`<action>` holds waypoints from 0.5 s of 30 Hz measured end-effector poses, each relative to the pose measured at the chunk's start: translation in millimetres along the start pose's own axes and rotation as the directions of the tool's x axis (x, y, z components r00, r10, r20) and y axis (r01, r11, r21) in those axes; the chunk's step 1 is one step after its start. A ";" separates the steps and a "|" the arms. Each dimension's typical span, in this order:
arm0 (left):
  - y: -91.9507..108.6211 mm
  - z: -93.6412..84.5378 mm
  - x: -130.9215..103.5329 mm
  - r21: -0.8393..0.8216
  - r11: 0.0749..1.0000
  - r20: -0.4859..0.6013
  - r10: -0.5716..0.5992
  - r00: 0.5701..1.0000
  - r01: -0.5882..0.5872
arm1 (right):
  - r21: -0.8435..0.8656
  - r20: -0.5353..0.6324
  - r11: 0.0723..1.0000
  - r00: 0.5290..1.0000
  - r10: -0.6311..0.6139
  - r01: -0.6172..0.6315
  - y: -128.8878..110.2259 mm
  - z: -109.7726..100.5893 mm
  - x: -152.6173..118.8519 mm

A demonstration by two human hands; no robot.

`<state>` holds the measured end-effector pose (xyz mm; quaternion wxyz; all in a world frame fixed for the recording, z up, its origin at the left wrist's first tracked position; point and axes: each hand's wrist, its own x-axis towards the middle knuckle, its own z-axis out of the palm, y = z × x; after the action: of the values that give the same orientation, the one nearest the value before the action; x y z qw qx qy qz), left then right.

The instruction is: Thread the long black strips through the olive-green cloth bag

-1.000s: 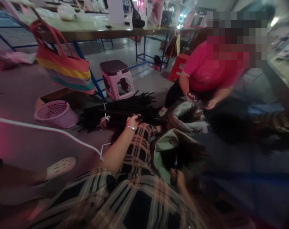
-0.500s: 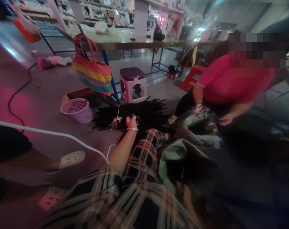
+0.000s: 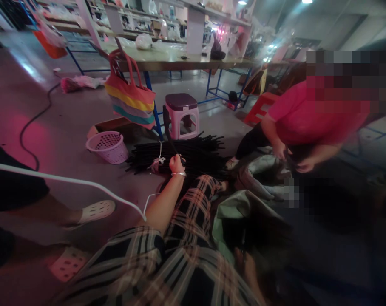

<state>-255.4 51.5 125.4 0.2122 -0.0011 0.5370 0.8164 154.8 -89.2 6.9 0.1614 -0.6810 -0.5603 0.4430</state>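
One black strip [image 3: 169,138] is slanting up past the bundle [image 3: 201,149], the left hand [image 3: 177,162] clenching its lower end; the right hand [image 3: 240,256] is sitting farther from the bundle, by the green sack [image 3: 221,214] — too dark to tell its grip.

Left hand [image 3: 177,163] grips black strip [image 3: 166,124]; right hand [image 3: 243,257] holds scissors [image 3: 243,239] by green sack [image 3: 228,208]

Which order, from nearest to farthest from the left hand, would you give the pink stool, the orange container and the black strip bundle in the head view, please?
From the left hand:
1. Black strip bundle: close beside it, on the floor.
2. Pink stool: just beyond the bundle.
3. Orange container: far back, on the left.
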 end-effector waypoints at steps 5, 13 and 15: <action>-7.4 -1.5 2.5 0.020 0.999 0.022 0.035 0.999 -0.036 | 0.055 -0.023 0.998 1.000 0.005 -0.003 8.0 1.7 4.4; -25.7 3.6 -2.9 0.022 0.993 0.121 0.113 0.986 -0.116 | 0.171 -0.087 0.984 0.994 0.065 -0.049 2.8 2.8 2.7; -28.6 7.4 -9.4 0.006 0.994 0.167 0.106 0.980 -0.108 | 0.119 -0.073 0.992 0.997 0.037 -0.029 3.1 1.8 3.9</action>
<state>-235.2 64.3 105.7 0.2121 0.0976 0.5227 0.8200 155.2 -87.2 2.0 0.2149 -0.6955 -0.5154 0.4522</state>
